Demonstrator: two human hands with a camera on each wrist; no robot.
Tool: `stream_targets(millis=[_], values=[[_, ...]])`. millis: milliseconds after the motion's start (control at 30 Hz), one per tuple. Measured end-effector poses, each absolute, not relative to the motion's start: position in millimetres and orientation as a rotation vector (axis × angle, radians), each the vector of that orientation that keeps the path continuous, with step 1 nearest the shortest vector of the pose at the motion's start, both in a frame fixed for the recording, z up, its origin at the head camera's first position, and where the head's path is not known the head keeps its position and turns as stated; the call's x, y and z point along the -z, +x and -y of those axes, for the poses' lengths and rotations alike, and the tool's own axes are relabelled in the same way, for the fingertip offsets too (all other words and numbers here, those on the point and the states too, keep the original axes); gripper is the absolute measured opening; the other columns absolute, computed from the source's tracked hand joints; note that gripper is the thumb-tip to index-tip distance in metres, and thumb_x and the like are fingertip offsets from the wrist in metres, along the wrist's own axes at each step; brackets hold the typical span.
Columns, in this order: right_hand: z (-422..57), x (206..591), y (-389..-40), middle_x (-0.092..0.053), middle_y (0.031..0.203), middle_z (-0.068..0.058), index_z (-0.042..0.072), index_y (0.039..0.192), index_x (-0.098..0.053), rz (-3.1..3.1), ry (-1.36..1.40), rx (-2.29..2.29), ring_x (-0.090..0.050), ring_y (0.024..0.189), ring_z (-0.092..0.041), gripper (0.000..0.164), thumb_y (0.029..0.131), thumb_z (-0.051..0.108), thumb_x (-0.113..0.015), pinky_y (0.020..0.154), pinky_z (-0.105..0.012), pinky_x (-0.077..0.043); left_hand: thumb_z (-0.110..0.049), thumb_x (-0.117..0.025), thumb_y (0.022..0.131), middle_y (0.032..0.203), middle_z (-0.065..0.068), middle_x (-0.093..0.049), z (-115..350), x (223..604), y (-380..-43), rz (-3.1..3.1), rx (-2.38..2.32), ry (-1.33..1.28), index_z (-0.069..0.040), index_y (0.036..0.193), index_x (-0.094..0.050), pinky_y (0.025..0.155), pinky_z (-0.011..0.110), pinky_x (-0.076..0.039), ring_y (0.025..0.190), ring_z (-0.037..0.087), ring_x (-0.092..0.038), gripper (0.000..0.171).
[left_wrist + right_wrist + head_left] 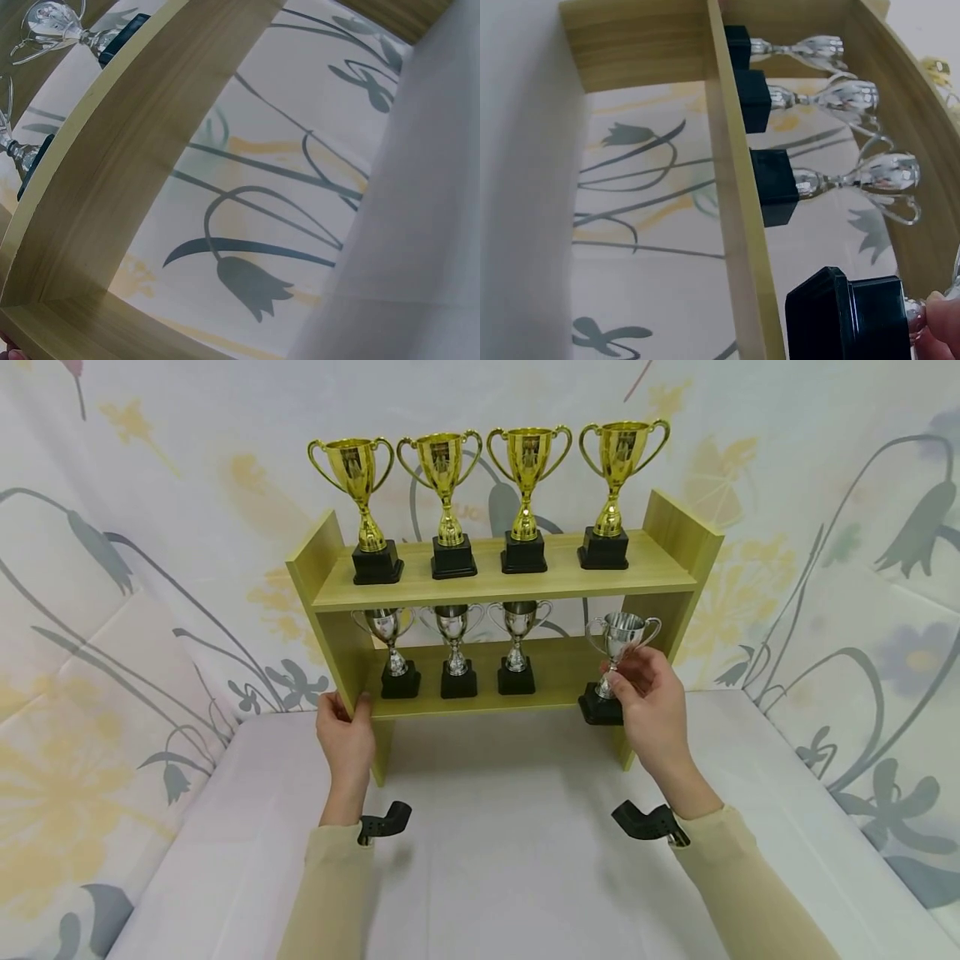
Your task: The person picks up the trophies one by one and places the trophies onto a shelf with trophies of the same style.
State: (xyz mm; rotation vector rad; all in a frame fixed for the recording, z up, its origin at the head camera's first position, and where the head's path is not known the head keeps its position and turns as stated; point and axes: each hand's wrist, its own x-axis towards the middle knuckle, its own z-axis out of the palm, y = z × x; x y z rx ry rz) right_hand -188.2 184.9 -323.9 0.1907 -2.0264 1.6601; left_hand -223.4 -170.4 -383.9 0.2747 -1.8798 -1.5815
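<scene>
My right hand (654,710) pinches a silver trophy cup (624,633) by its stem, at the right end of the lower shelf. The cup's black base (877,319) stands out in front of the shelf edge, slightly tilted. On the left, my left hand (347,743) grips the side panel of the wooden shelf rack (331,643), thumb in front; its other fingers are partly hidden. Just a bit of that hand shows in the left wrist view. Three more silver trophies (455,625) stand in a row on the lower board, left of the held one.
Several gold trophies (525,456) with black bases line the top board. The rack stands on a white-covered table (495,852), against a flower-patterned cloth backdrop (187,527). Below the lower board, the rack's legs leave a gap.
</scene>
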Motion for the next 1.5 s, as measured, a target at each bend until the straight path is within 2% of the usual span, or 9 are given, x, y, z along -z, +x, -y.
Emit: stream_targets(millis=[167,400,800,1233,1500], values=[[-184.7,327.9,-193.6,-0.062,0.110,-0.016,-0.005,0.123,-0.051,2.042,0.198,-1.636,-0.064,0.104,-0.020,0.031,0.094,-0.006,-0.061,0.085,-0.017,-0.049,-0.012,-0.064,0.093,0.079,0.003,-0.045,170.8,383.2,-222.7,1.884,1.579,0.286,-0.003,0.093,-0.049,0.061,0.026,-0.036,0.070,0.016,-0.046,0.017],[-181.7,331.6,-199.2,-0.063,0.112,-0.021,-0.005,0.122,-0.051,2.062,0.289,-1.568,-0.064,0.105,-0.028,0.030,0.094,-0.006,-0.061,0.086,-0.017,-0.048,-0.013,-0.064,0.093,0.081,0.003,-0.046,172.8,381.5,-221.4,1.880,1.575,0.314,-0.003,0.094,-0.049,0.063,0.027,-0.036,0.073,0.017,-0.047,0.018],[-183.1,332.6,-206.7,-0.066,0.109,-0.019,-0.003,0.121,-0.054,2.089,0.301,-1.492,-0.065,0.097,-0.018,0.030,0.093,-0.004,-0.064,0.083,-0.016,-0.049,-0.014,-0.064,0.093,0.082,0.003,-0.047,172.9,384.1,-223.7,1.881,1.584,0.325,-0.003,0.096,-0.050,0.065,0.027,-0.037,0.074,0.017,-0.047,0.018],[-184.1,336.4,-212.7,-0.066,0.109,-0.023,-0.002,0.122,-0.055,2.090,0.293,-1.522,-0.064,0.095,-0.020,0.029,0.094,-0.003,-0.064,0.081,-0.016,-0.049,-0.011,-0.064,0.093,0.080,0.003,-0.045,171.3,386.6,-220.1,1.865,1.603,0.308,-0.004,0.092,-0.048,0.062,0.025,-0.036,0.071,0.016,-0.045,0.018],[-186.1,331.7,-219.0,-0.066,0.106,-0.017,-0.002,0.122,-0.057,2.135,0.225,-1.492,-0.062,0.094,-0.017,0.029,0.095,0.003,-0.065,0.078,-0.016,-0.046,-0.013,-0.063,0.094,0.080,0.003,-0.047,171.7,385.6,-223.5,1.880,1.596,0.282,-0.003,0.094,-0.049,0.063,0.026,-0.037,0.071,0.014,-0.047,0.017]])
